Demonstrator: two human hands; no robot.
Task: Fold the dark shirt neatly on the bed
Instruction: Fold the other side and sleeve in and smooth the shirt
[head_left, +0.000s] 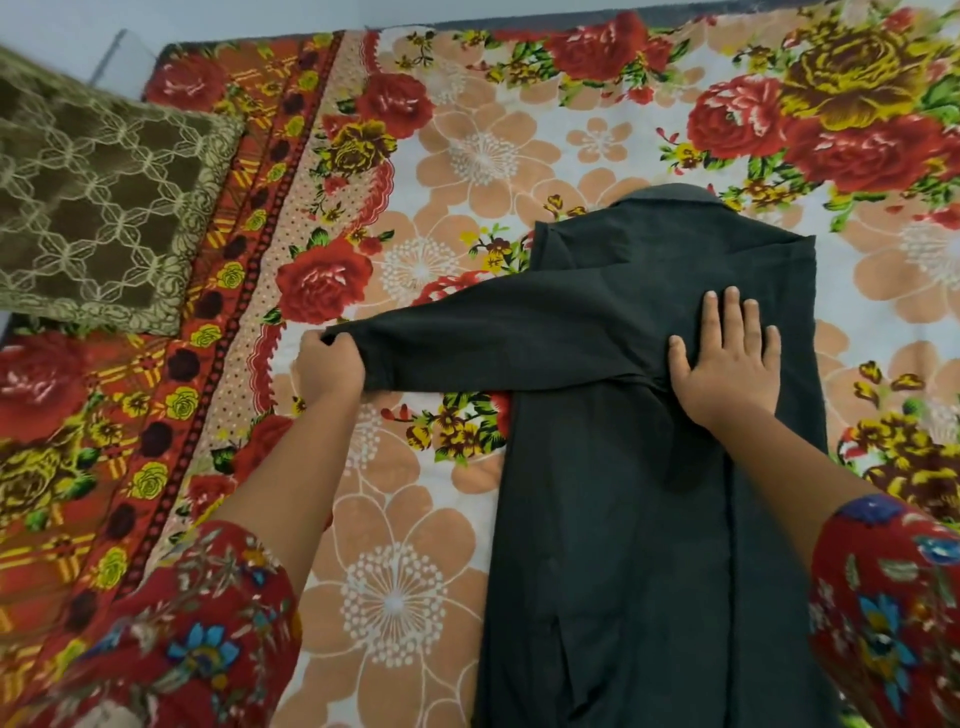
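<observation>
The dark shirt (623, 519) lies lengthwise on the flowered bed sheet (426, 166), collar at the far end, its sides folded in to a long narrow strip. One sleeve (493, 343) stretches out to the left across the sheet. My left hand (327, 366) is shut on the cuff end of that sleeve and holds it a little above the bed. My right hand (727, 358) lies flat, fingers spread, pressing on the shirt's upper middle where the sleeve crosses the body.
A brown and gold patterned cushion (98, 208) rests at the far left on the bed's red border. The sheet with large red and peach flowers spreads on all sides of the shirt. Both my forearms wear red flowered sleeves.
</observation>
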